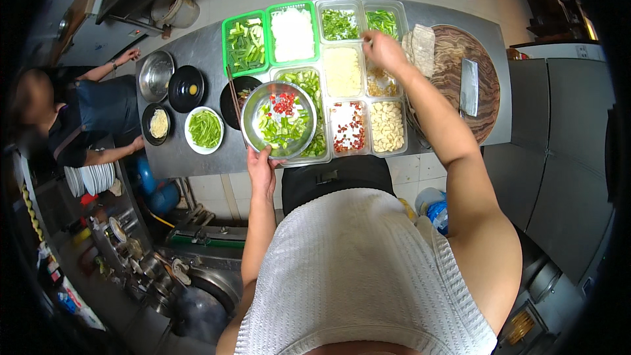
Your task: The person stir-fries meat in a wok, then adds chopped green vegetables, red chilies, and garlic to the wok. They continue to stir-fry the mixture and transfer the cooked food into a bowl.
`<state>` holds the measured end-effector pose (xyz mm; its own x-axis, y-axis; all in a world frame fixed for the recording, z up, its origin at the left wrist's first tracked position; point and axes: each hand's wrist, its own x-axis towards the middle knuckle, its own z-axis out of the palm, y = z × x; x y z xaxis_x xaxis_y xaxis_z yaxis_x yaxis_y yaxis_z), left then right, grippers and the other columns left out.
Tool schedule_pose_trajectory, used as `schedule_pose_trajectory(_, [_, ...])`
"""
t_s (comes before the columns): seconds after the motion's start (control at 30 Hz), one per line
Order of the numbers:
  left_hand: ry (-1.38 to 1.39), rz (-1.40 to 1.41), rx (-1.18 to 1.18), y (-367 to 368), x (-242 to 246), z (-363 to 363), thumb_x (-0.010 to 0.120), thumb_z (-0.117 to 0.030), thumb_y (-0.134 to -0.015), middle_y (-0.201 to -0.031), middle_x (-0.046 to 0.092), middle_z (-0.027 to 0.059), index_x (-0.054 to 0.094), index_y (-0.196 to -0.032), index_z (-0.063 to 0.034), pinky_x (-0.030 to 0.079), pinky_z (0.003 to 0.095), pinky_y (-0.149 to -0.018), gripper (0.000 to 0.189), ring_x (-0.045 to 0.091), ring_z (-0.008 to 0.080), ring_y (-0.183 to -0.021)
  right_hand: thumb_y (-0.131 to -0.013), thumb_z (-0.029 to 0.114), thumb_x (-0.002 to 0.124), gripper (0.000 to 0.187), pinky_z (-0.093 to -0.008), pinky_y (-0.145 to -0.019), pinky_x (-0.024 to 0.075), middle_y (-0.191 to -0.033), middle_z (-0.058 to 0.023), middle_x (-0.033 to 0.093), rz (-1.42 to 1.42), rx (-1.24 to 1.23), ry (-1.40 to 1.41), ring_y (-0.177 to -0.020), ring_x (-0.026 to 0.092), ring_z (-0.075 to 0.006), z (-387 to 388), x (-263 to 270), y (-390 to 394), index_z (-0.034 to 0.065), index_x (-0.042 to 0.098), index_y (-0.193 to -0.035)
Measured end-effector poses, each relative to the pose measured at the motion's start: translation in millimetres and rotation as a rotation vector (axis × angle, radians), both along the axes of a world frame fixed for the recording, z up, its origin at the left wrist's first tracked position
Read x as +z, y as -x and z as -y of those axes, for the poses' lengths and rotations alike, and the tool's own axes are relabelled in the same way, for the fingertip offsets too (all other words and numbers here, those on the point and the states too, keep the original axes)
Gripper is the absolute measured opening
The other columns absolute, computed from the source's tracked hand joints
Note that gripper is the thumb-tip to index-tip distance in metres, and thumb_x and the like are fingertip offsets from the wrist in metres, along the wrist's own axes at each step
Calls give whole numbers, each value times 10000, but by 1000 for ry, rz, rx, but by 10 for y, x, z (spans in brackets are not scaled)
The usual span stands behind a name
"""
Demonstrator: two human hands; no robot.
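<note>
My left hand (263, 167) grips the near rim of a stainless steel bowl (250, 130), which holds chopped green vegetable and a heap of chopped red chilli (284, 104). The bowl is over the left part of a clear tub of cut greens (315, 150). My right hand (383, 49) reaches over the clear tubs at the back right, beside the cut green stalks (381, 20) and above a tub of brownish minced food (382, 84). Its fingertips are blurred, so whether they hold anything cannot be seen. Peeled garlic cloves (387, 125) and red chilli pieces (349, 128) fill two nearer tubs.
Green baskets (268, 54) hold cut vegetables and a white food. A cleaver (469, 88) lies on a round wooden chopping board (446, 34), beside a folded cloth (419, 49). Several bowls, one with green strips (205, 129), stand at left, where another person (98, 103) is at the table's end.
</note>
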<state>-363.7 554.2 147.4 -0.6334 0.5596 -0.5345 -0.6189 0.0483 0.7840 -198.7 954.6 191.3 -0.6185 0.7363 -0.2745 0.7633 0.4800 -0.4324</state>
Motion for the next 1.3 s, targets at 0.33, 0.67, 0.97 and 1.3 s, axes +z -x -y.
schedule_pose_trajectory(0.33, [79, 10, 190, -408, 49, 296, 524, 2, -967, -1206, 640, 150, 473, -1367, -32, 651, 350, -590, 405, 710, 243, -896, -898, 107, 580, 465, -432, -1080, 493, -1420, -206, 541, 122, 380, 53, -1205, 615, -302, -162, -298, 567, 114, 593, -1363])
schedule_pose_trajectory(0.67, [104, 30, 250, -616, 221, 509, 531, -1, -969, -1179, 660, 159, 468, -1369, -21, 649, 340, -581, 405, 724, 245, -872, -933, 145, 552, 586, -466, -1028, 453, -1472, -176, 462, 256, 705, -423, -1307, 501, -368, 14, -1356, 1977, 208, 436, -1505])
schedule_pose_trajectory(0.97, [119, 59, 378, -647, 121, 840, 513, 8, -981, -1175, 654, 152, 458, -1391, -30, 630, 339, -565, 416, 713, 233, -861, -854, 75, 560, 523, -474, -1022, 484, -1317, -181, 526, 48, 594, -146, -1207, 555, -374, 45, -1254, 2011, 156, 535, -1370])
schedule_pose_trajectory(1.3, [116, 46, 234, -155, 26, 929, 507, 3, -980, -1190, 644, 145, 451, -1384, -29, 634, 321, -590, 410, 710, 220, -884, -859, 295, 671, 469, -452, -1005, 508, -1201, -207, 685, -87, 201, 59, -1134, 644, -379, -250, -1278, 2205, 139, 627, -1300])
